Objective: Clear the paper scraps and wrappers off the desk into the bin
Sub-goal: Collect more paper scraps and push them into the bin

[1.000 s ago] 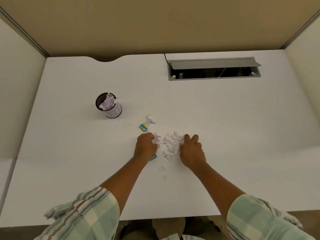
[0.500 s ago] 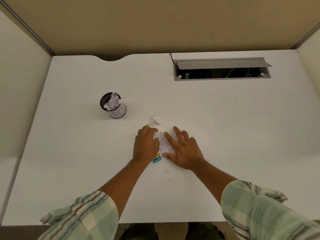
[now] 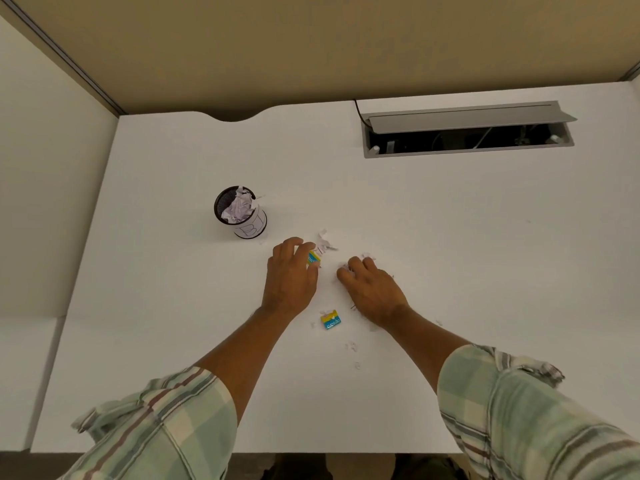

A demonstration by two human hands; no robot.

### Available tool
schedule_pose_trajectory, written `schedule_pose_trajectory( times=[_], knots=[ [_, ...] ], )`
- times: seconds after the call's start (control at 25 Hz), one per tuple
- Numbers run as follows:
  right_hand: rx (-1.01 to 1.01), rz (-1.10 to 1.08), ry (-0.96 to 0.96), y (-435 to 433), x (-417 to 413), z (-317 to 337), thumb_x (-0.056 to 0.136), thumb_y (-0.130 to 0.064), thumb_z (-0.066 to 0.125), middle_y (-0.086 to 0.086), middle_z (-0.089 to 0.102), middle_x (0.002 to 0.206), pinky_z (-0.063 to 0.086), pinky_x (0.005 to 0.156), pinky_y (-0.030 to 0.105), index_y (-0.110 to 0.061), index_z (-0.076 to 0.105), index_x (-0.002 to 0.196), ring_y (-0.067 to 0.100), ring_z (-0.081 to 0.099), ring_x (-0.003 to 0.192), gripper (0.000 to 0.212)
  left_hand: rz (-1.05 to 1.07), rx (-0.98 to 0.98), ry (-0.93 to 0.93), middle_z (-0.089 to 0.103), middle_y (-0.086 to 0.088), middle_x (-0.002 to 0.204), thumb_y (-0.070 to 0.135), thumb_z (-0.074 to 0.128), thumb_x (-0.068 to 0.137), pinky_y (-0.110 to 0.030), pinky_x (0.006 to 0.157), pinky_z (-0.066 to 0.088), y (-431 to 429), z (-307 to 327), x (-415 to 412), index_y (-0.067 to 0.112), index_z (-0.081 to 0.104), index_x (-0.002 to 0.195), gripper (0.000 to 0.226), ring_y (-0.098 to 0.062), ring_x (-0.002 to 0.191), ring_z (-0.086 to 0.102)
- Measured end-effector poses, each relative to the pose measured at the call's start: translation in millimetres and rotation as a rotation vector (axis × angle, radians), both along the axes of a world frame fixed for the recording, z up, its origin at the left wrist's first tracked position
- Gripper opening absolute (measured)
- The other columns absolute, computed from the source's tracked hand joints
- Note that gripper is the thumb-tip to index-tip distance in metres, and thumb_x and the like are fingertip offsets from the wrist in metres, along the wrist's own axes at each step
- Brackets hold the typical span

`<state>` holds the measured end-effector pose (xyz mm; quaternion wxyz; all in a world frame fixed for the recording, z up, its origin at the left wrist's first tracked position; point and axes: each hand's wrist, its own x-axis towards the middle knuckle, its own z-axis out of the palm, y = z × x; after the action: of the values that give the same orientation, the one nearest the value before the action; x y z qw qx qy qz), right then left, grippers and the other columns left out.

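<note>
A small black mesh bin with a white label stands on the white desk, with crumpled paper inside. My left hand lies just right of the bin and pinches a yellow and blue wrapper between thumb and fingers. My right hand is curled palm-down over a clump of white paper scraps that peek out at its fingertips. A torn white scrap lies beyond the left fingertips. A second yellow and blue wrapper lies between my wrists. Tiny scraps dot the desk nearer to me.
An open grey cable hatch is sunk into the desk at the back right. Beige partition walls close off the back and both sides. The desk's rear edge has a curved notch. Its front edge runs below my sleeves.
My hands have drawn apart. The left hand reached forward and took hold of the wrapper. The right hand curled over the scrap pile. The second wrapper is now uncovered.
</note>
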<state>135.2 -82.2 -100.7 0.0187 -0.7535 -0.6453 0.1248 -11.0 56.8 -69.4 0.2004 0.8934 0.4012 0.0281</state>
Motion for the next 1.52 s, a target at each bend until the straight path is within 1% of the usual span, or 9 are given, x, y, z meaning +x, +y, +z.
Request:
schedule_pose_trajectory(
  times=[0.24,0.44,0.64,0.8,1.0,1.12,1.32,1.44,1.52],
  knots=[
    [0.147,-0.404,0.308,4,5,18,0.105,-0.02,0.044,0.008,0.055,0.107,0.056,0.075,0.036,-0.009,0.056,0.108,0.022,0.059,0.088,0.017,-0.05,-0.041,-0.032,0.053,-0.009,0.143,0.024,0.063,0.097,-0.046,0.104,0.049,3,-6,22,0.016,0.056,0.138,0.042,-0.03,0.13,0.051],
    [0.34,-0.738,0.512,-5,16,30,0.103,-0.028,0.05,-0.003,0.061,0.094,0.044,0.077,0.023,-0.014,0.063,0.099,0.014,0.057,0.088,0.02,-0.089,-0.075,0.094,0.032,-0.012,0.16,0.042,0.062,0.097,-0.043,0.115,0.04,0,-7,55,0.021,0.037,0.153,0.064,-0.03,0.145,0.035],
    [0.558,-0.985,0.707,-14,30,36,0.1,-0.029,0.058,-0.004,0.07,0.088,0.054,0.077,0.029,-0.015,0.064,0.089,0.013,0.065,0.083,0.018,-0.151,-0.04,0.181,0.033,-0.013,0.158,0.047,0.056,0.1,-0.04,0.113,0.04,-13,-15,72,0.018,0.041,0.148,0.059,-0.031,0.144,0.034],
    [0.613,-1.088,0.762,-27,41,43,0.098,-0.033,0.061,-0.005,0.067,0.08,0.053,0.07,0.027,-0.016,0.063,0.087,0.012,0.065,0.077,0.021,-0.219,0.012,0.142,0.035,-0.016,0.159,0.059,0.037,0.102,-0.045,0.119,0.034,-54,-25,73,0.016,0.043,0.147,0.063,-0.035,0.147,0.031],
    [0.602,-1.151,0.78,-40,52,51,0.097,-0.041,0.062,-0.004,0.069,0.077,0.057,0.067,0.031,-0.02,0.063,0.087,0.015,0.068,0.073,0.023,-0.366,0.03,0.099,0.012,-0.016,0.169,0.076,0.028,0.095,-0.054,0.127,0.016,-102,-43,61,0.031,0.007,0.162,0.084,-0.04,0.156,0.012],
    [0.582,-1.173,0.802,-46,55,56,0.096,-0.042,0.061,-0.004,0.069,0.076,0.057,0.065,0.032,-0.021,0.064,0.087,0.013,0.067,0.069,0.023,-0.384,0.067,0.125,0.015,-0.017,0.169,0.075,0.03,0.095,-0.055,0.126,0.017,-114,-52,63,0.027,0.018,0.161,0.083,-0.041,0.155,0.014],
    [0.569,-1.199,0.884,-55,57,75,0.096,-0.034,0.063,-0.006,0.066,0.069,0.048,0.047,0.016,-0.012,0.066,0.087,0.001,0.059,0.053,0.023,-0.351,0.232,-0.01,0.055,-0.013,0.135,0.047,0.044,0.103,-0.043,0.103,0.045,-107,-59,74,0.012,0.053,0.136,0.049,-0.032,0.121,0.053],
    [0.542,-1.219,0.947,-63,61,84,0.096,-0.036,0.064,-0.001,0.065,0.068,0.047,0.039,0.024,-0.01,0.065,0.088,0.009,0.054,0.044,0.027,-0.344,0.259,-0.099,0.061,-0.007,0.104,0.039,0.045,0.106,-0.034,0.076,0.045,-101,-62,85,0.015,0.061,0.113,0.029,-0.024,0.091,0.055],
    [0.522,-1.229,1.008,-69,61,88,0.094,-0.038,0.065,0.001,0.063,0.066,0.044,0.037,0.028,-0.011,0.064,0.087,0.016,0.05,0.04,0.029,-0.407,0.266,-0.129,0.062,-0.004,0.087,0.042,0.045,0.106,-0.034,0.063,0.043,-97,-66,91,0.016,0.063,0.1,0.032,-0.022,0.075,0.054]
  ],
)
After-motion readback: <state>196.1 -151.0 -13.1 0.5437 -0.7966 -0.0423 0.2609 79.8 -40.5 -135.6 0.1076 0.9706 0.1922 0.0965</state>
